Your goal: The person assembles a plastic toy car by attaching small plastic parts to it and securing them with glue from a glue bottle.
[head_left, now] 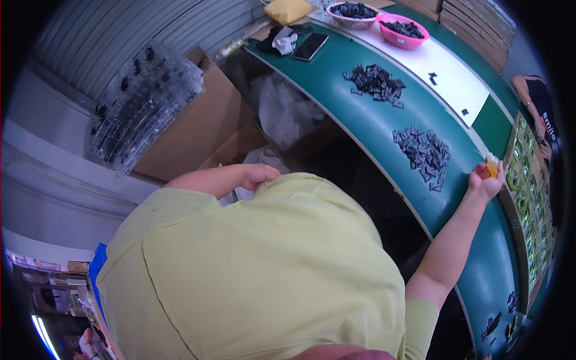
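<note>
A green bench (pixel 324 72) is curving past the person's right, its far side being bordered by a cardboard tray (pixel 517 229) of green-and-clear packs. Two heaps of black pieces (pixel 423 153) are being left untouched there. The left hand (pixel 262 176) is being kept beside the pale shirt (pixel 264 258), fingers curled — whether anything is being gripped cannot be told. By the right hand (pixel 485 180), closed around it, a small amber bottle (pixel 491 168) is being held near the tray. Bottle handling is seemingly being done; a steady grip is probably being called for next.
</note>
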Available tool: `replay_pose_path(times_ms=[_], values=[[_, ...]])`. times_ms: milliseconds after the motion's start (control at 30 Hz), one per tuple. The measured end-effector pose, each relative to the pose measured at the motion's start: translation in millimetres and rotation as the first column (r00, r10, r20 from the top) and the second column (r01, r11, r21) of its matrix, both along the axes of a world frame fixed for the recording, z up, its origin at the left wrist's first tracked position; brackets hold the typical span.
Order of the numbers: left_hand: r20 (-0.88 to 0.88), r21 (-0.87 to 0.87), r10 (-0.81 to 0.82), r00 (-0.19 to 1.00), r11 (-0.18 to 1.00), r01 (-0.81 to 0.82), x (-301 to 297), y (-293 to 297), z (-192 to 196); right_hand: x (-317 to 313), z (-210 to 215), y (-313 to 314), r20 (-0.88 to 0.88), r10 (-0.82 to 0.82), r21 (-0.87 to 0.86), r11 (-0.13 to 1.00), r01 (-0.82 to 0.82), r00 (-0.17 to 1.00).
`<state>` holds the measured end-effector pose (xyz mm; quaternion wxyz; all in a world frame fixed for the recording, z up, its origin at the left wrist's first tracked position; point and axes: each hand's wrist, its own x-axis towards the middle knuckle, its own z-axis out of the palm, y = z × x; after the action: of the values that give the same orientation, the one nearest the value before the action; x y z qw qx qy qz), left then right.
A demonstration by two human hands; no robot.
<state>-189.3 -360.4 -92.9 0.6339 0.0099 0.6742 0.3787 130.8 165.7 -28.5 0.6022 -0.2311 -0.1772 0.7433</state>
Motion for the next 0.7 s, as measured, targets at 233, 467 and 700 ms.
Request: replay_pose_path(times_ms=[233,467,700], values=[[-0.296,-0.127,-0.271,0.916,0.962,0.243,-6,43,3,1,10,-10,-0.067,0.045,0.006,0.999,-0.044,0.997],[-0.455,-0.259,-0.322,0.830,0.940,0.222,-44,54,-5,-1,13,-14,-0.027,0.042,-0.017,0.999,-0.043,0.999],[-0.712,0.344,0.307,0.632,0.936,-0.068,-135,92,72,6,10,-15,0.020,0.077,-0.027,0.997,-0.077,0.997]])
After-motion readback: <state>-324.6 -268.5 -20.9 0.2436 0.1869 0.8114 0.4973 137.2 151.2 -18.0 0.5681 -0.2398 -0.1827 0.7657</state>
